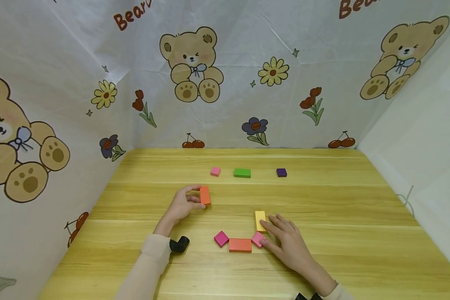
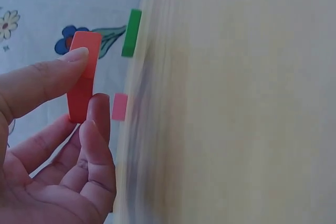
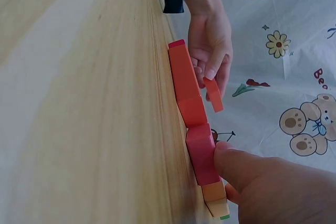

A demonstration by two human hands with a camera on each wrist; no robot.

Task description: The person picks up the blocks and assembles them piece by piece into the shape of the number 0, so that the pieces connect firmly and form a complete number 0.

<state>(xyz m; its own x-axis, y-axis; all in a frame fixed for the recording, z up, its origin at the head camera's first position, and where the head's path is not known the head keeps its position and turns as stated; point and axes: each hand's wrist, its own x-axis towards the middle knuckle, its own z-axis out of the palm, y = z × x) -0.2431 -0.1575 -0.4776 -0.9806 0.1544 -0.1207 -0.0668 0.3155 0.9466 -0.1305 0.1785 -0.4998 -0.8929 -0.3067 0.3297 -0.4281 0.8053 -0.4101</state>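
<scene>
My left hand [image 1: 183, 204] pinches an orange rectangular block [image 1: 205, 196] between thumb and fingers, with the block tilted upright in the left wrist view. On the table, the right hand [image 1: 290, 246] has its thumb against a pink block [image 1: 258, 239] and a fingertip on a yellow rectangular block [image 1: 260, 221]. Its fingers are fairly straight. The pink block sits at the right end of a coral rectangular block [image 1: 240, 245], turned at an angle. At the coral block's left end a magenta block [image 1: 221, 238] is turned likewise. The yellow block stretches away behind the pink one.
Farther back on the wooden table [image 1: 322, 200] lie a small pink block [image 1: 215, 171], a green rectangular block [image 1: 242, 173] and a dark purple block [image 1: 281, 172]. A bear-printed cloth [image 1: 240, 100] hangs behind the table. A pale cable [image 1: 408, 202] shows at the right.
</scene>
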